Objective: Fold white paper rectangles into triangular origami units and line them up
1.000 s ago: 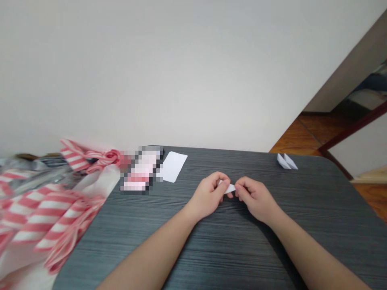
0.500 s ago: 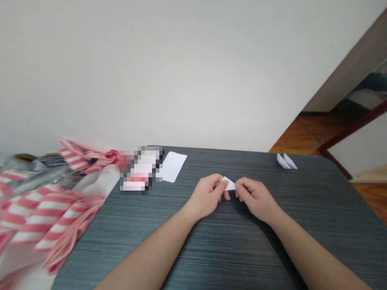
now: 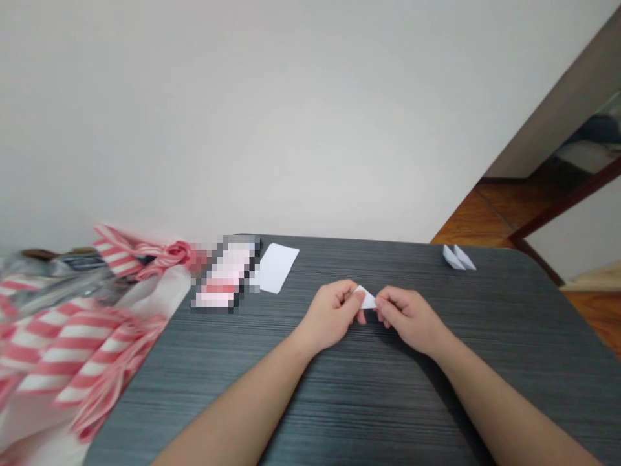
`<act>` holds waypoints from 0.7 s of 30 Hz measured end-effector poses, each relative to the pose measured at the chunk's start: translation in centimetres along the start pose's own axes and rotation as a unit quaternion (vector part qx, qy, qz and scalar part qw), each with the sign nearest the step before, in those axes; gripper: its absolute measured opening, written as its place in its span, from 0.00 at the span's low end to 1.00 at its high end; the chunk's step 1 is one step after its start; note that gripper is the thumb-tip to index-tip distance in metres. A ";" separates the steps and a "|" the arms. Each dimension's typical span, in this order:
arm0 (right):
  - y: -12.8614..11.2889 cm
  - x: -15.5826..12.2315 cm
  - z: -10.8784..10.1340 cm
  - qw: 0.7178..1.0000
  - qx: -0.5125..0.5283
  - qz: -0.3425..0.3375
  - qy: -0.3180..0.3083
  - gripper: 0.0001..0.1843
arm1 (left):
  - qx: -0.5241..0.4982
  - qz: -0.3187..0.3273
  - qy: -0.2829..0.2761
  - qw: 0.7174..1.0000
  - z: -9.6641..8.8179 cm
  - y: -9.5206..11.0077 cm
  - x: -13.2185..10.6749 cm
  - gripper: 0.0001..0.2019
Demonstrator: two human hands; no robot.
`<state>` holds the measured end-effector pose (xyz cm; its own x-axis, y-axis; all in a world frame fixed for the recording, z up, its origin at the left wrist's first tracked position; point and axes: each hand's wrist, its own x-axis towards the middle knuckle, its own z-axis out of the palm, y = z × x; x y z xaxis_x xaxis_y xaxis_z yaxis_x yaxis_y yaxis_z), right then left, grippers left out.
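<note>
Between my hands, just above the table, is a small folded piece of white paper (image 3: 367, 299), triangular where it shows. My left hand (image 3: 337, 312) pinches its left side, thumb on top. The fingertips of my right hand (image 3: 406, 316) are closed on its right corner. My fingers hide part of the paper. At the far right of the table stand two small folded paper pieces (image 3: 458, 258), pointed and side by side. A stack or sheet of white paper (image 3: 277, 268) lies flat at the back left.
Left of the white sheet is a pixelated phone-like object (image 3: 228, 272). Red-and-white striped cloth (image 3: 82, 336) and clear plastic are heaped beyond the left edge of the dark table (image 3: 339, 408). A pale wall (image 3: 291, 116) rises behind it.
My right hand has shifted very slightly left and the paper's visible triangle is tilted a little differently. Both hands keep their pinch on it.
</note>
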<state>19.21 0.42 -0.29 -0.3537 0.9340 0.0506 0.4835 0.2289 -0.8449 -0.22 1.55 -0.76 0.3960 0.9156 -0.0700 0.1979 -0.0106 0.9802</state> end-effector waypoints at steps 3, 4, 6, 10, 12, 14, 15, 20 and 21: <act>0.0 -0.1 0.0 1.000 -0.011 -0.017 0.005 0.13 | -0.003 0.001 0.001 1.000 0.1 0.1 0.0 0.17; 0.0 -0.1 0.0 1.000 -0.015 -0.021 0.008 0.13 | -0.007 0.000 0.002 1.000 0.1 0.1 0.0 0.17; 0.0 -0.2 0.1 0.999 -0.020 -0.026 0.011 0.13 | -0.011 0.001 0.004 1.000 0.1 0.2 0.0 0.17; -0.2 -0.2 0.2 0.999 -0.024 -0.030 0.006 0.12 | 0.011 0.008 -0.001 1.000 0.0 0.4 0.0 0.20; -0.2 -0.2 0.2 0.999 -0.023 -0.028 0.009 0.13 | 0.014 0.007 0.005 1.000 0.0 0.5 -0.1 0.19; -0.2 -0.2 0.2 0.999 -0.018 -0.024 0.016 0.13 | -0.004 -0.004 0.013 1.000 0.1 0.6 0.0 0.18; -0.1 -0.2 0.2 0.999 -0.014 -0.021 0.020 0.13 | -0.020 -0.010 0.016 1.000 0.2 0.7 0.0 0.17; 0.2 -0.1 0.0 0.999 0.007 -0.004 0.049 0.13 | -0.086 -0.020 0.018 0.996 0.4 0.7 0.1 0.15; 0.2 -0.1 0.0 0.998 0.011 -0.004 0.055 0.13 | -0.085 -0.023 0.018 0.996 0.4 0.6 0.2 0.15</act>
<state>19.36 0.35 -0.47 -0.2666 0.9571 0.1138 0.4638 0.2309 -0.8553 0.34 1.52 -0.25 0.3572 0.9274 -0.1115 0.0596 0.0965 0.9936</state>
